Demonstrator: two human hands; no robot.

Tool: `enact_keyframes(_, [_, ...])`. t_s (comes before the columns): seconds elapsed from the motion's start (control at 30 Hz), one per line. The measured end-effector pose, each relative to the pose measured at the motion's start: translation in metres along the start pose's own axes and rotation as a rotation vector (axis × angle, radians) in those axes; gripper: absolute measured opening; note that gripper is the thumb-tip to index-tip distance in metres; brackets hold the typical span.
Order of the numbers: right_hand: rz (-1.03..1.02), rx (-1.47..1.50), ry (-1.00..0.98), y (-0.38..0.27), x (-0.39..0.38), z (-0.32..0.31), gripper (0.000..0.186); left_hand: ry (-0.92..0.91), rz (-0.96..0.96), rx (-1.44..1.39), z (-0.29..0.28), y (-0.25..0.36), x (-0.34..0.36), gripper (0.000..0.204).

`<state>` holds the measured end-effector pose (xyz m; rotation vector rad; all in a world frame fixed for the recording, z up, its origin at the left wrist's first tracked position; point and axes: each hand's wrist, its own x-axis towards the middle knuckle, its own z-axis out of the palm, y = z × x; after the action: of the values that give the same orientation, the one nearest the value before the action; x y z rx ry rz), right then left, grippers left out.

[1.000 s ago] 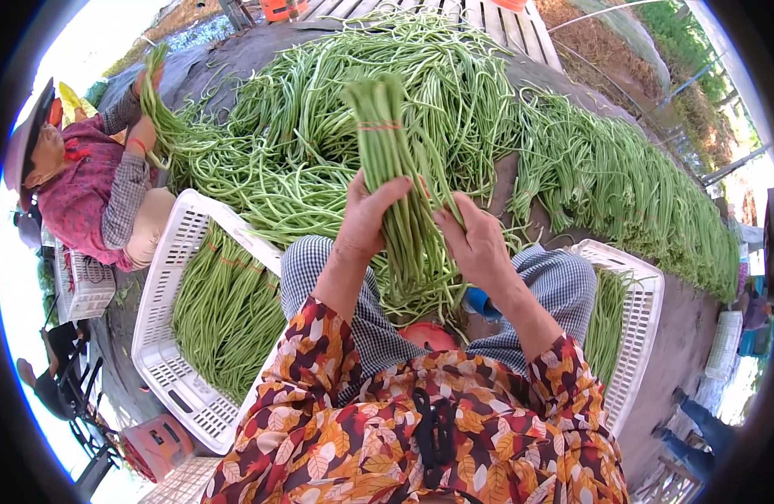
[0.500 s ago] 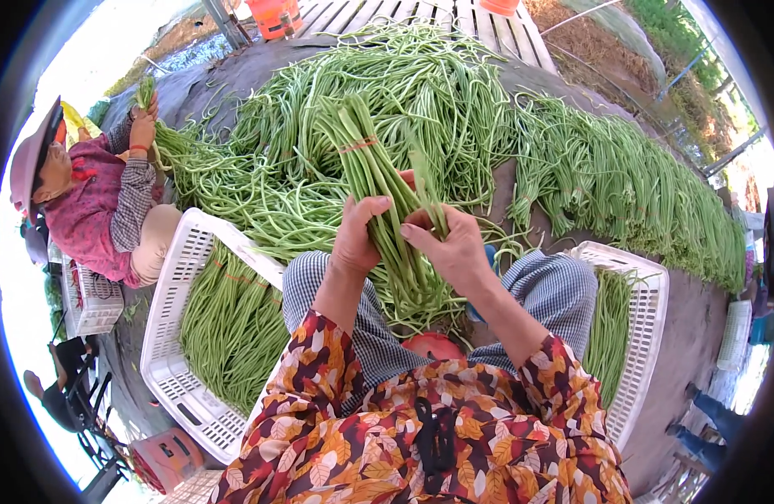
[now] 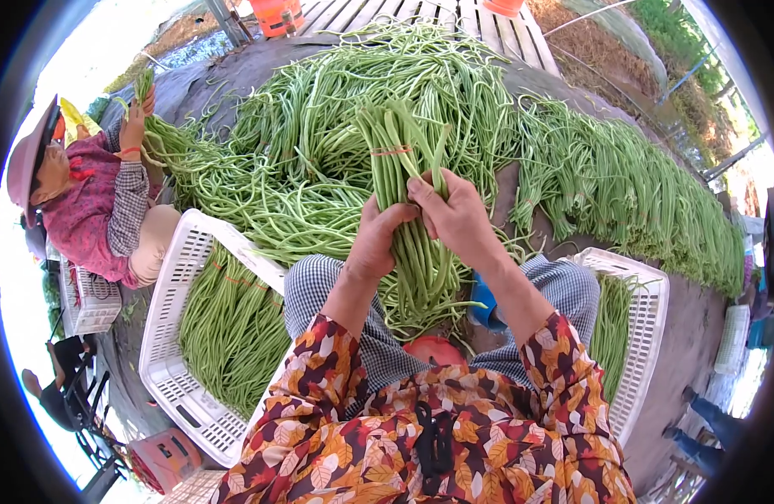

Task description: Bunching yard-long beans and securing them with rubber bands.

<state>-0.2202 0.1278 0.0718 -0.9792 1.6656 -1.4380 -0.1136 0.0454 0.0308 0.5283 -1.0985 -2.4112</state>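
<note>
Both hands are wrapped around one bundle of long green beans (image 3: 404, 193), held up over the person's lap. The left hand (image 3: 377, 239) grips the stalks from the left with its fingers curled tight, and the right hand (image 3: 456, 217) clasps them from the right, just beside the other hand and a little higher. The bundle stands nearly upright, its long axis running away from the person: the cut tips point up and outward toward the big heap of beans (image 3: 336, 109), and the loose tails hang down between the knees. An orange rubber band (image 3: 392, 151) circles the bundle near its top, above both hands.

Around it, the heap spreads over a dark ground sheet and curves off to the right. A white plastic crate (image 3: 173, 370) at the left knee is lined with laid-out beans, and a second white crate (image 3: 643, 353) sits by the right knee, also holding beans. On the far left another person in a pink hat (image 3: 30, 155) sits by the heap, one hand raised with a few beans.
</note>
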Motion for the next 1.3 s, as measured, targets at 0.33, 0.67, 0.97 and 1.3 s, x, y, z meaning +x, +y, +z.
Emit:
enact_keyframes(0.33, [0.105,0.374,0.242,0.050,-0.089,-0.046,0.017,0.147,0.163,-0.388,-0.024,0.022,0.002,0.048])
enact_keyframes(0.67, [0.153,0.595,0.156,0.021,-0.084,-0.052,0.016,0.035,0.100,-0.289,-0.021,0.017,0.000,0.055])
enact_keyframes(0.97, [0.094,0.184,0.131,0.035,-0.046,-0.005,0.013,0.057,0.023,-0.168,-0.038,-0.002,0.010,0.046])
enact_keyframes(1.3, [-0.108,-0.466,0.189,0.032,-0.019,0.012,0.025,0.055,0.123,-0.091,-0.021,-0.001,0.006,0.047])
